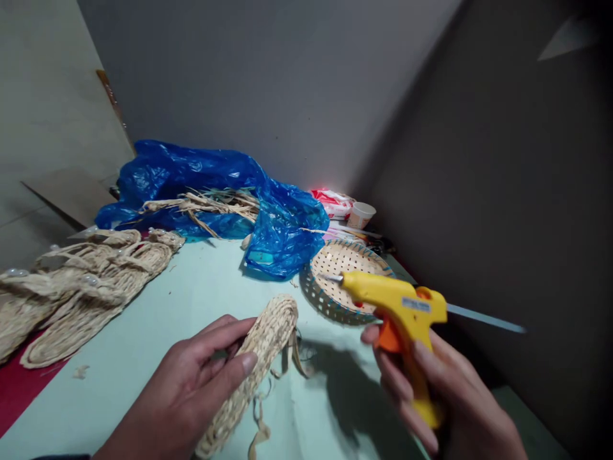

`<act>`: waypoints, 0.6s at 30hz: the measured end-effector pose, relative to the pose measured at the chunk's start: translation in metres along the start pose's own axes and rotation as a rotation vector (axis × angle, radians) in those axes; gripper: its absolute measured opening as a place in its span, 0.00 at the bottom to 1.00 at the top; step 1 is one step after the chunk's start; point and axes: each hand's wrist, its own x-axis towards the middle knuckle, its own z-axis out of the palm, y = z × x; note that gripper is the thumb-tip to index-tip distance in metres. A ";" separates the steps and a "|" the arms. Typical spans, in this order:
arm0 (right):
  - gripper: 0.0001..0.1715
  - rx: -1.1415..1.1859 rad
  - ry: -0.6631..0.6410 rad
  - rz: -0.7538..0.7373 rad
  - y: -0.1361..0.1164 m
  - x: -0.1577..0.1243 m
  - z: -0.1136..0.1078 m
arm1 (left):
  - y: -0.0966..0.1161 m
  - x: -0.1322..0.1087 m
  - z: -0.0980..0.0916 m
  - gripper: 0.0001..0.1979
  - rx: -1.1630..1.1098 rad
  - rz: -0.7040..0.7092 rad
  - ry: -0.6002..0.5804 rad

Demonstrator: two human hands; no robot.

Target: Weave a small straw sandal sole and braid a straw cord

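Braided straw sole (275,322) pinched in left hand (191,380), thumb on top; yellow glue gun (395,298) wrapped in right hand (457,386); basket (326,298) just beyond that grip.

Slippers (103,300) lie left, basket (345,255) behind glue gun (378,289).

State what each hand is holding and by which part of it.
The left hand holds the woven straw sole by one long side, about midway along. The right hand holds the yellow glue gun by its handle.
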 end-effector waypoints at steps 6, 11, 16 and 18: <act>0.13 0.366 0.110 0.093 -0.005 0.034 -0.026 | 0.014 0.010 -0.017 0.18 0.074 0.060 -0.123; 0.13 0.186 0.089 0.131 0.001 0.036 -0.028 | 0.028 0.003 -0.019 0.16 0.122 0.115 -0.142; 0.18 -0.044 0.026 0.129 0.007 0.034 -0.026 | 0.030 -0.005 -0.017 0.15 0.323 0.268 -0.209; 0.20 -0.111 -0.010 0.142 0.009 0.035 -0.031 | 0.029 -0.007 -0.016 0.15 0.390 0.309 -0.201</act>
